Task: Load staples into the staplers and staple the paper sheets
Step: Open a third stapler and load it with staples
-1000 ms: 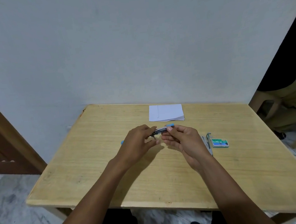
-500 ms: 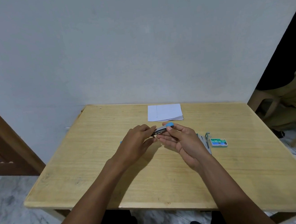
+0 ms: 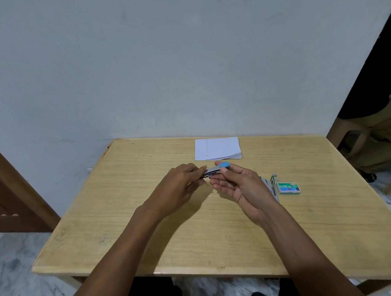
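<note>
- A small stapler (image 3: 213,170), silver with a blue cap, was held just above the table (image 3: 125,226) at the centre of the frame, between both hands.
- Its silver end was pinched by the curled fingers of the left hand (image 3: 178,190), seen left of centre.
- Its blue end was gripped by the right hand (image 3: 241,186), which was turned palm up, with the thumb laid on the cap and the fingers curved beneath.
- A stack of white paper sheets (image 3: 216,148) was laid flat near the table's far edge, just above the hands in the frame.
- A green staple box (image 3: 288,187) was placed right of centre.
- A grey stapler (image 3: 270,187), partly hidden by the right hand, was seen just beside the box.
</note>
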